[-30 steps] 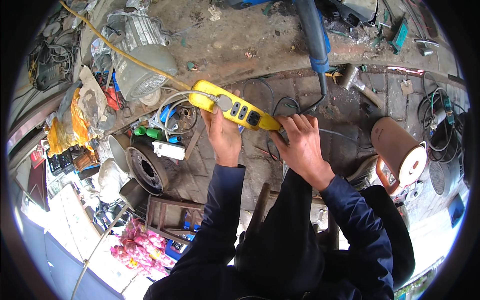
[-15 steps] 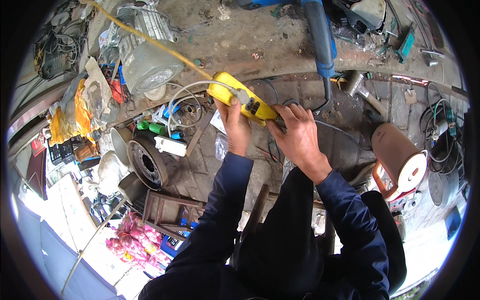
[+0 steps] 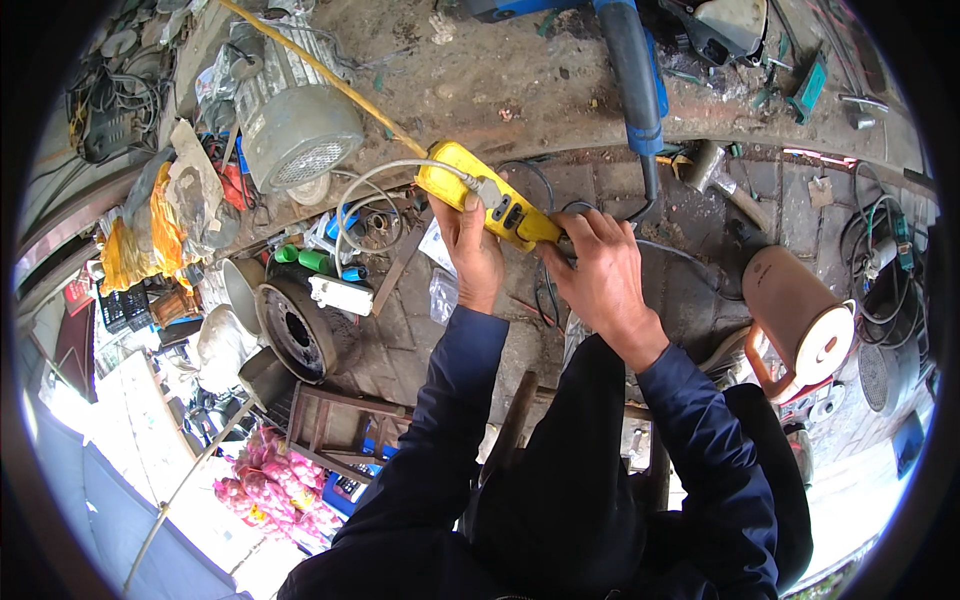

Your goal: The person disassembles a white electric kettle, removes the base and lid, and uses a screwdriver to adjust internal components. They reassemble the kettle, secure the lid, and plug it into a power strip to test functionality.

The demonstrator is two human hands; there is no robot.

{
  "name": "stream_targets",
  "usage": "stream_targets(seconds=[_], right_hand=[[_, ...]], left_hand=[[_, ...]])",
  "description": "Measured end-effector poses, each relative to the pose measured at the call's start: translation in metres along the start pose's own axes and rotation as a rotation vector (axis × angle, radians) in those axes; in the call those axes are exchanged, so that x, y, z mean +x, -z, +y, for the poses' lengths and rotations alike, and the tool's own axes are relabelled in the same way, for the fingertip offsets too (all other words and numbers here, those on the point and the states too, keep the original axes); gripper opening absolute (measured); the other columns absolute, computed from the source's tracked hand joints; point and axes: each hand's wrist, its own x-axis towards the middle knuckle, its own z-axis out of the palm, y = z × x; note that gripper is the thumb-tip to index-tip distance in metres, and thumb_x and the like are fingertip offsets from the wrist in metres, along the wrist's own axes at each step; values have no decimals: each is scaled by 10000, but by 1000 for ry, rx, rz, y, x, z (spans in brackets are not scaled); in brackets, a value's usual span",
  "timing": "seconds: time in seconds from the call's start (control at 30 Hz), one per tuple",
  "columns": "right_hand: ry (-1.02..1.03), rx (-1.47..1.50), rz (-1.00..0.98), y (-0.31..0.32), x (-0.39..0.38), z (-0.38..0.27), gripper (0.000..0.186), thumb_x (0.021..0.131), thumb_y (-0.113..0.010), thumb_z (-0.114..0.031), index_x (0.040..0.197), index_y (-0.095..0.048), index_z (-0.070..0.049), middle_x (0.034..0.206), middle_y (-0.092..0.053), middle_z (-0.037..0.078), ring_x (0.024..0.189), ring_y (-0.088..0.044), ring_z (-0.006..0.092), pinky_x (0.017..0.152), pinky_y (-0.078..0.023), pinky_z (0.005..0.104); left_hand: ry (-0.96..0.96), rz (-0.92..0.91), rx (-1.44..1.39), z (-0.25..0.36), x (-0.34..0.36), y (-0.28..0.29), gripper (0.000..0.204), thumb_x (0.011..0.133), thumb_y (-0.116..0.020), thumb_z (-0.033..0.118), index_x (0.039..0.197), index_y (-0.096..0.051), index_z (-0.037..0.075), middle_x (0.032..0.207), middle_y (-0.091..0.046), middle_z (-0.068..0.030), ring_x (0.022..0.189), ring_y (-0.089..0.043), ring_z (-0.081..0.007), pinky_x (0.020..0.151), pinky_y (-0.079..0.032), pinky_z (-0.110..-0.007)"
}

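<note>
A yellow power strip is held up at a slant over the floor between my hands. My left hand grips its left part from below, thumb on the near side close to a grey plug seated in a socket. Dark openings show to the right of that plug. My right hand is closed at the strip's right end, fingers bent over it. A dark cord runs by these fingers; whether they also pinch a plug is hidden. A yellow cable rises from the strip's far left end.
A blue power tool and a grey electric motor lie on the workbench. Around the floor are a hammer, a pinkish cylindrical container, a round metal drum and a wooden stool.
The view has shifted slightly. My right hand has moved a little to the right at the strip's end; my left hand keeps its grip.
</note>
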Motion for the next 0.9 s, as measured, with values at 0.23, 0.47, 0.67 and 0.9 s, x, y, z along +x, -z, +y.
stream_targets(seconds=[0.23,0.47,0.67,0.9], right_hand=[[1,-37,2,-1,6,0,323,836,-869,-183,1106,-759,-43,978,-727,132,944,-715,349,842,-533,469],[37,-25,52,-9,8,5,300,826,-875,-200,1047,-747,-44,944,-704,122,942,-703,346,830,-526,465],[72,-21,37,-12,11,7,297,825,-874,-197,1029,-737,-32,943,-691,137,920,-692,360,822,-525,469],[95,-20,3,-8,13,16,295,810,-856,-219,984,-709,-32,944,-690,156,942,-694,369,841,-524,477]], left_hand=[[-36,64,97,-3,1,-1,682,1101,-584,196,1717,-296,139,1568,-535,-130,1350,-617,-393,1231,-432,-568],[12,8,96,1,3,1,721,1089,-611,222,1718,-278,108,1539,-561,-163,1316,-648,-347,1154,-476,-505],[7,57,168,1,3,-2,560,1120,-545,168,1652,-391,83,1480,-612,-182,1304,-655,-362,1142,-484,-499],[43,76,198,-4,9,5,574,1118,-568,195,1655,-386,100,1511,-594,-154,1308,-652,-355,1161,-473,-495]])
